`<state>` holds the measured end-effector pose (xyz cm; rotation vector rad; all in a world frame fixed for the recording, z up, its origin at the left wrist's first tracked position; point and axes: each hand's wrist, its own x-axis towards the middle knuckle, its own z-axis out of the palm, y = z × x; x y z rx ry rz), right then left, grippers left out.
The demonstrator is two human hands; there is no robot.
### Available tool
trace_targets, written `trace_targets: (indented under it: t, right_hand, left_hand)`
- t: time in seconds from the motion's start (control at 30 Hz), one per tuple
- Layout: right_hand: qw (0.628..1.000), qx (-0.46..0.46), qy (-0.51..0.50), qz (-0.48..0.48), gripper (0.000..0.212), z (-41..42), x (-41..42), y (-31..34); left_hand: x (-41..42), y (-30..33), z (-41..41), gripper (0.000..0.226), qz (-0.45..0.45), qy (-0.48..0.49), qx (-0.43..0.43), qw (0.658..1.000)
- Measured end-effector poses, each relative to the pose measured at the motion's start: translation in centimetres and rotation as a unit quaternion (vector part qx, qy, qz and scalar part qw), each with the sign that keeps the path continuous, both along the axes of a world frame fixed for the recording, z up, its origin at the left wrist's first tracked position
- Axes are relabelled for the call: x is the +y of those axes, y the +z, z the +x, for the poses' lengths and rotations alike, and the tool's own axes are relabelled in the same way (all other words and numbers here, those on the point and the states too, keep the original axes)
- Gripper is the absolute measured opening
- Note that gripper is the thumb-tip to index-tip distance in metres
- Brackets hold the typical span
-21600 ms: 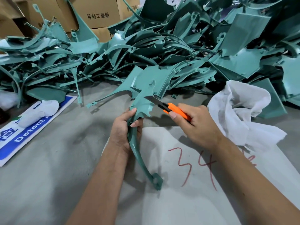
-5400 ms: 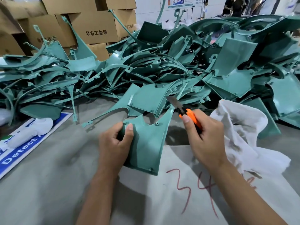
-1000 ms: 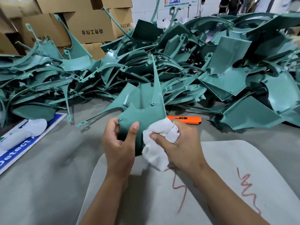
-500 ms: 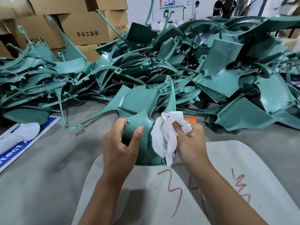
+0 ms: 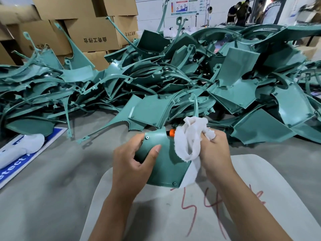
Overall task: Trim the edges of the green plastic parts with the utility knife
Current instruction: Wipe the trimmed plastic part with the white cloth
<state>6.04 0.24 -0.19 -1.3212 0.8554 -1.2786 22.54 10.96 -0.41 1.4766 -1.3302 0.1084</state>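
My left hand [image 5: 133,164] grips a curved green plastic part [image 5: 166,164] by its left edge, thumb across its face, above a white board. My right hand [image 5: 214,150] holds a bunched white cloth [image 5: 190,138] against the part's right side. The orange utility knife [image 5: 172,132] lies on the table behind the part; only its orange end shows, the rest is hidden by the part and the cloth.
A big heap of green plastic parts [image 5: 173,80] fills the table behind. The white board [image 5: 260,197] carries red marks. A blue and white sign [image 5: 15,160] with a white object lies at left. Cardboard boxes [image 5: 90,33] stand behind; people [image 5: 241,12] stand far back.
Since the earliest frames, my right hand put the knife down and took the cloth. Over the last second the cloth has moved along the part's right side and the part has tilted.
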Motion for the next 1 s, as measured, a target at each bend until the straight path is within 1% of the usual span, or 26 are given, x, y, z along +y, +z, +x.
trace_targets:
  t: [0.03, 0.07, 0.1, 0.13, 0.17, 0.2, 0.23, 0.27, 0.3, 0.37, 0.4, 0.47, 0.5, 0.53, 0.57, 0.6, 0.63, 0.67, 0.73, 0.77, 0.83, 0.87, 0.9, 0.93, 1.0]
  right_hand:
    - [1.000, -0.001, -0.017, -0.002, 0.047, 0.0, -0.2, 0.0]
    - [0.999, -0.010, -0.042, -0.001, 0.045, 0.0, -0.4, 0.0]
    - [0.997, -0.028, -0.069, 0.011, 0.043, -0.1, -0.5, 0.0]
    - [0.994, -0.062, -0.087, 0.031, 0.041, -0.3, -0.7, 0.0]
    - [0.989, -0.109, -0.087, 0.054, 0.038, -0.4, -0.8, 0.0]
    - [0.982, -0.159, -0.075, 0.074, 0.032, -0.5, -0.8, 0.0]
    - [0.975, -0.194, -0.062, 0.087, 0.027, -0.5, -0.7, 0.1]
    - [0.972, -0.209, -0.052, 0.091, 0.023, -0.4, -0.6, 0.0]
    - [0.973, -0.207, -0.040, 0.091, 0.018, -0.2, -0.5, 0.0]
    - [0.981, -0.176, -0.029, 0.080, 0.012, 0.0, -0.3, -0.2]
    - [0.987, -0.143, -0.027, 0.062, 0.016, 0.1, -0.1, -0.3]
    - [0.998, -0.057, -0.009, 0.002, 0.033, 0.2, 0.3, -0.2]
    - [0.999, -0.027, 0.026, -0.032, 0.036, 0.4, 0.7, 0.0]
    - [0.994, -0.022, 0.082, -0.063, 0.031, 0.7, 1.3, 0.0]
    - [0.987, -0.021, 0.141, -0.080, 0.021, 1.2, 2.1, 0.1]
    - [0.980, -0.007, 0.176, -0.091, 0.018, 1.7, 2.6, -0.2]
    - [0.976, 0.030, 0.192, -0.098, 0.017, 2.0, 2.9, -0.3]
    - [0.973, 0.079, 0.191, -0.103, 0.018, 2.2, 3.0, -0.5]
    - [0.966, 0.160, 0.163, -0.119, 0.029, 2.2, 3.0, -0.8]
    - [0.965, 0.178, 0.142, -0.126, 0.032, 2.1, 3.0, -0.9]
    - [0.971, 0.160, 0.116, -0.133, 0.030, 1.9, 3.2, -1.0]
    - [0.976, 0.134, 0.116, -0.128, 0.025, 1.8, 3.3, -0.9]
    - [0.981, 0.101, 0.118, -0.114, 0.023, 1.8, 3.4, -0.7]
    - [0.986, 0.067, 0.114, -0.097, 0.027, 1.7, 3.3, -0.3]
    - [0.993, 0.002, 0.100, -0.067, 0.043, 1.1, 2.7, 0.2]
  left_hand:
    - [-0.1, -0.2, -0.4, 0.018, -0.003, 0.004, 0.036, 0.999]
    - [-0.2, -0.3, -0.8, 0.017, -0.012, 0.000, 0.098, 0.995]
    - [-0.2, -0.5, -1.2, 0.019, -0.027, -0.018, 0.186, 0.982]
    - [-0.4, -0.5, -1.6, 0.025, -0.040, -0.053, 0.285, 0.956]
    - [-0.5, -0.6, -1.9, 0.033, -0.041, -0.100, 0.375, 0.921]
    - [-0.7, -0.8, -2.2, 0.040, -0.030, -0.148, 0.440, 0.885]
    - [-1.0, -1.0, -2.5, 0.043, -0.004, -0.184, 0.472, 0.862]
    - [-1.3, -1.3, -3.0, 0.039, 0.029, -0.200, 0.477, 0.855]
    - [-1.6, -1.4, -3.5, 0.033, 0.059, -0.191, 0.463, 0.863]
    - [-2.0, -1.5, -4.0, 0.021, 0.069, -0.134, 0.395, 0.906]
    - [-2.1, -1.6, -4.0, 0.019, 0.049, -0.117, 0.368, 0.921]
    - [-2.1, -1.8, -3.6, 0.016, 0.006, -0.106, 0.363, 0.926]
    - [-2.0, -1.8, -3.4, 0.015, -0.009, -0.105, 0.379, 0.919]
    - [-2.0, -1.9, -3.3, 0.014, -0.023, -0.105, 0.404, 0.908]
    - [-1.9, -1.9, -3.3, 0.013, -0.032, -0.107, 0.440, 0.891]
    - [-2.0, -1.9, -3.1, 0.011, -0.037, -0.104, 0.472, 0.875]
    - [-2.1, -1.8, -3.1, 0.011, -0.036, -0.093, 0.499, 0.861]
    - [-2.2, -1.8, -2.9, 0.019, -0.032, -0.082, 0.512, 0.855]
    - [-2.3, -2.0, -2.6, 0.028, -0.028, -0.089, 0.542, 0.835]
    - [-2.3, -1.9, -2.6, 0.031, -0.027, -0.091, 0.542, 0.835]
    - [-2.3, -1.9, -2.5, 0.038, -0.015, -0.080, 0.512, 0.855]
    - [-2.4, -2.0, -2.4, 0.039, -0.019, -0.099, 0.507, 0.856]
    - [-2.4, -1.9, -2.4, 0.037, -0.027, -0.138, 0.511, 0.848]
    - [-2.4, -2.1, -2.3, 0.033, -0.033, -0.174, 0.498, 0.849]
    - [-2.3, -2.1, -2.2, 0.024, -0.021, -0.193, 0.448, 0.873]
